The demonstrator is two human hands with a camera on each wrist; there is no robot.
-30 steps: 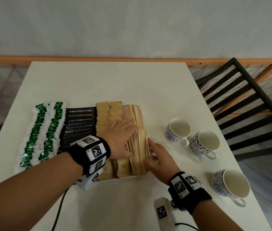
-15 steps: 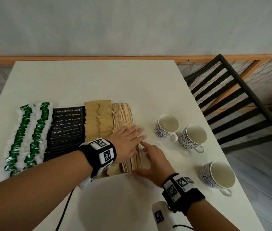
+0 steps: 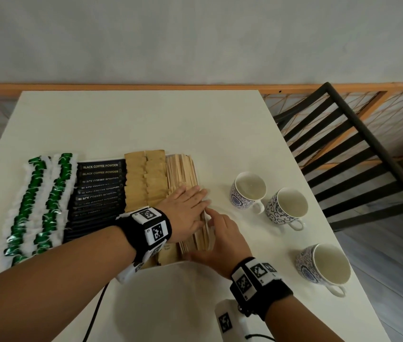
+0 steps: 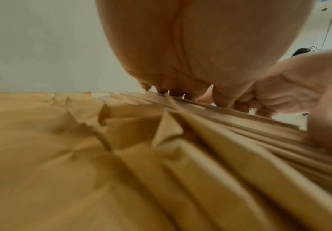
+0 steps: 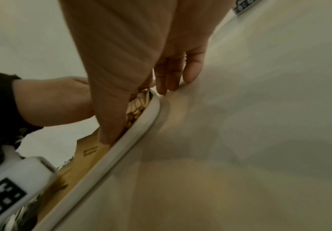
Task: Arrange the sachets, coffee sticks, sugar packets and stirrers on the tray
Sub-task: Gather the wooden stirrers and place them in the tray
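On a white tray (image 5: 121,148) lie rows of green-and-white sachets (image 3: 40,206), black coffee sticks (image 3: 99,183), brown sugar packets (image 3: 145,178) and wooden stirrers (image 3: 182,171). My left hand (image 3: 190,206) lies flat, palm down, on the stirrers, fingers straight and pointing right. In the left wrist view the palm (image 4: 180,54) hovers over the sugar packets (image 4: 82,140) and stirrers (image 4: 240,125). My right hand (image 3: 216,233) rests against the tray's right edge. Its fingers (image 5: 173,75) are straight along the rim, and its thumb (image 5: 109,125) presses the stirrers' near ends.
Three patterned cups (image 3: 248,191), (image 3: 287,206), (image 3: 324,265) stand to the right of the tray on the white table (image 3: 146,124). A black slatted chair (image 3: 351,154) stands beyond the table's right edge. A cable hangs off the near edge by my left arm.
My left hand has slid rightward across the stirrers, its fingertips now at their right edge. My right hand has closed in against the tray's right side.
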